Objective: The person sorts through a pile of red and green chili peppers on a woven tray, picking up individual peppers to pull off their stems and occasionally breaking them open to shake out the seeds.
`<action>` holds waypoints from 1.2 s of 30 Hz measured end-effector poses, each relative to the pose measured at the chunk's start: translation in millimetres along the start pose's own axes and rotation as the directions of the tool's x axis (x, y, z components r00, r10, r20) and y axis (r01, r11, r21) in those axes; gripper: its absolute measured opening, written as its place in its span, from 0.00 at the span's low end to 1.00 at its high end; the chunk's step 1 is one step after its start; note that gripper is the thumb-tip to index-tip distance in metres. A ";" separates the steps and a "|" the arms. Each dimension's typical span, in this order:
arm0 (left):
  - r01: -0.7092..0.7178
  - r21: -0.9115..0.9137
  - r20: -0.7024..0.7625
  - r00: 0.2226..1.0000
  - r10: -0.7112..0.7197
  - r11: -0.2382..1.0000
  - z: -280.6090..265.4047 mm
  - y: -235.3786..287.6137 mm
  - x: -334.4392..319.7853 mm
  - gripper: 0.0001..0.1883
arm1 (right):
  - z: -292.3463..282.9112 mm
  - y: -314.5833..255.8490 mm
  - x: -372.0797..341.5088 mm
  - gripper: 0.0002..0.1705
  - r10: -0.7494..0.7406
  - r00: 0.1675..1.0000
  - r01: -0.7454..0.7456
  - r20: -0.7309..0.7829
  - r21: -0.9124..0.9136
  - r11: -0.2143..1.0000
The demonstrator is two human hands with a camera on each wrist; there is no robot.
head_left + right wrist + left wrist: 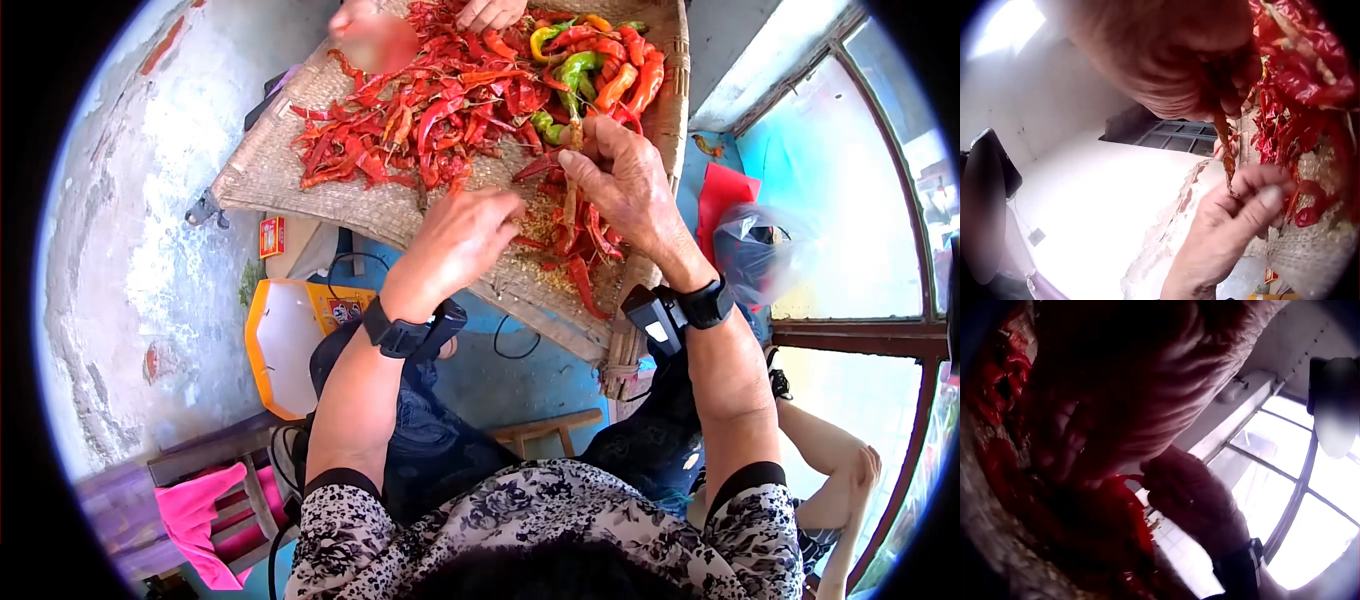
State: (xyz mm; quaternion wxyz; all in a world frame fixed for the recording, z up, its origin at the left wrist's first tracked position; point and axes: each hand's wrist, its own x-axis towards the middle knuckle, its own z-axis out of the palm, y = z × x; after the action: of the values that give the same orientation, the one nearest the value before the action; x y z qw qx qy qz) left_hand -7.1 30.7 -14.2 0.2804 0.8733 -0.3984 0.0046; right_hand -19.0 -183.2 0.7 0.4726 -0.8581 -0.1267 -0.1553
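My right hand (pixel 632 185) pinches a slender, wrinkled brownish-orange chili pepper (pixel 571 205) over the right part of a woven tray (pixel 330 207). In the right wrist view this chili (pixel 1227 159) hangs from the fingers, its tip close to my left hand (pixel 1216 231). The left hand has bent fingers and hovers above the tray's near side; I cannot tell whether it holds anything. Dried red chilies (pixel 440 110) are heaped beyond it. Fewer red chilies (pixel 590 250) lie among pale seeds beneath the right hand. Green peppers (pixel 577 75) and plumper orange-red ones (pixel 645 80) sit at the far right.
Another person's hand (pixel 490 12) reaches into the heap from the far side. A clear plastic bag (pixel 755 255) and a red item (pixel 722 205) are right of the tray. At left are an orange-rimmed container (pixel 262 350) and pink cloth (pixel 200 515). A wooden stool (pixel 545 430) stands below.
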 end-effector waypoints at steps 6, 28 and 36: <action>0.035 0.311 0.103 0.992 -0.070 0.950 13.4 -4.6 -6.1 0.10 | -6.6 -13.0 -10.9 0.15 0.061 0.978 -0.062 0.201 0.001 0.998; 0.366 -0.817 0.217 0.911 -0.351 0.446 -3.3 -8.1 9.4 0.09 | 23.9 -9.3 -17.5 0.13 -0.048 0.990 0.046 0.133 0.016 0.999; 0.282 -0.830 0.037 0.889 -0.457 0.482 -0.9 -13.7 2.7 0.10 | 5.8 -12.0 -11.2 0.05 0.103 0.972 -0.108 0.210 0.013 0.994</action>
State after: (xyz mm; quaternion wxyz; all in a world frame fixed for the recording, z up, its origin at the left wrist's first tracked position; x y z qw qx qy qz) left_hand 4.5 36.4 -19.5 0.6813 0.7034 -0.1278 -0.1573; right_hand -32.8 -172.8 2.6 0.4747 -0.8694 -0.1319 -0.0371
